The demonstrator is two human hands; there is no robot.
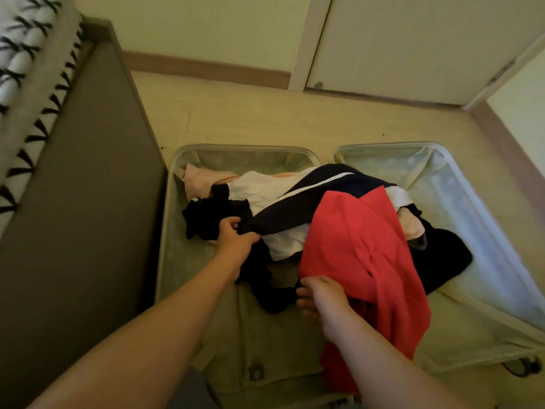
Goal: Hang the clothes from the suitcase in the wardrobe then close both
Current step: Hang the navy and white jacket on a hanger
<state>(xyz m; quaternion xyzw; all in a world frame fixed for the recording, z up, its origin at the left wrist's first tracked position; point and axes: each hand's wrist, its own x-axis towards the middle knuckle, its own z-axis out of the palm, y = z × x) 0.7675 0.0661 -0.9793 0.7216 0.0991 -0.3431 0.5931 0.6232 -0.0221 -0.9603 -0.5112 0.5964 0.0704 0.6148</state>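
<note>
Now the open suitcase (460,196) lies on the floor (265,113), clothes heaped across its middle. Left hand (234,236) grips a navy garment (295,208); right hand (321,296) pinches the red garment (354,246) at its edge.

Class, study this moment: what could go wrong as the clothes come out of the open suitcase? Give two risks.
The left hand grips the dark striped garment, which lies tangled over the white garment; pulling may drag both onto the floor. The right hand holds the red garment, whose loose end could snag on the suitcase or trail.
</note>
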